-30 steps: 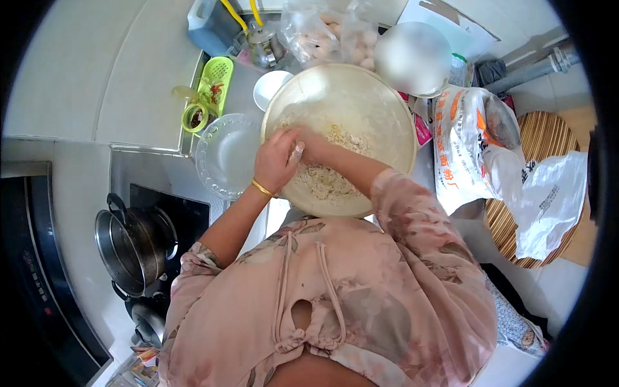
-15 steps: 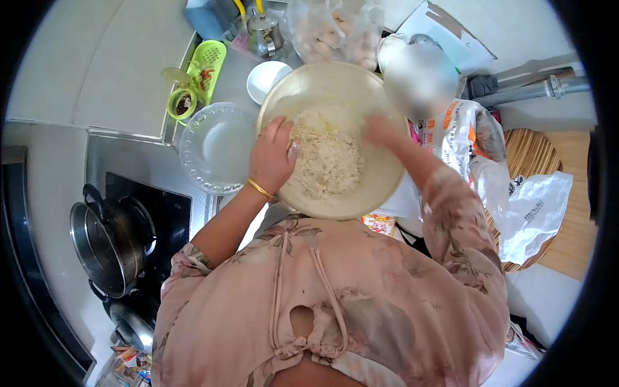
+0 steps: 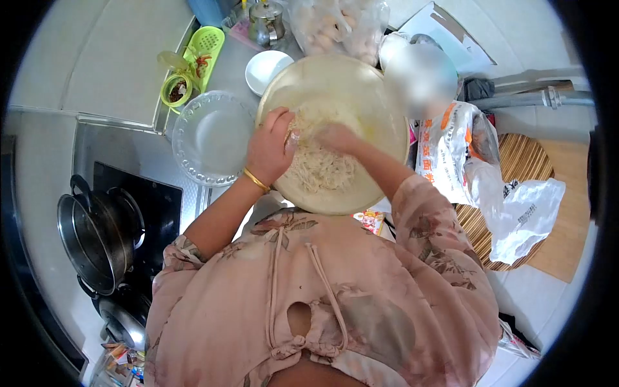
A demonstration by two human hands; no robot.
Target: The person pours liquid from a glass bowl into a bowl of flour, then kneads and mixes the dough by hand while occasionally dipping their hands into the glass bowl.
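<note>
A big cream-coloured mixing bowl [image 3: 380, 174] stands against my front, with shaggy, flaky dough [image 3: 322, 173] in its bottom. My left hand [image 3: 271, 145] grips the bowl's left rim, its fingers bent over the edge to the inside; a gold bangle circles that wrist. Deep in the bowl, my right hand [image 3: 338, 138] touches the upper part of the dough. Motion smears its fingers, so their pose does not show.
Left of the bowl are a clear fluted basin [image 3: 213, 174], a small white bowl [image 3: 265, 72] and a green-lidded jar [image 3: 175, 90]. A dark pot [image 3: 97, 232] sits on the stove. A flour bag [image 3: 445, 155] and a round slatted board [image 3: 516, 158] lie to the right.
My right hand has swung from the bowl's right side leftward into the dough. The left hand keeps its hold on the rim. The whole view has shifted slightly.
</note>
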